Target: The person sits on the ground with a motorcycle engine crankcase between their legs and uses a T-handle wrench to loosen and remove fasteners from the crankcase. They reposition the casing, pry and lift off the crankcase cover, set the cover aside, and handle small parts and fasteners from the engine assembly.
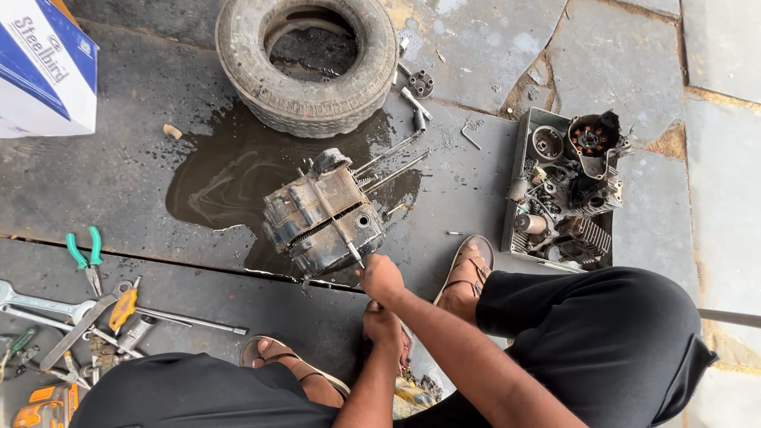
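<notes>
One engine case (323, 215), one tyre (307, 59); right hand (381, 277) fingers clamped on tool, left hand (382, 326) unclear.

One head-worn camera looks steeply down from above the squatting person. The engine case (323, 214) lies just beyond the fingers, fairly near.

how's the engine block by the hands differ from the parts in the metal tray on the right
The engine block is one assembled piece, lying straight on the wet, oily floor with long studs sticking out; the right hand touches it. The tray parts are many separate smaller pieces, heaped inside a metal tray on drier stone, with no hand on them. Both are grimy grey metal.
</notes>
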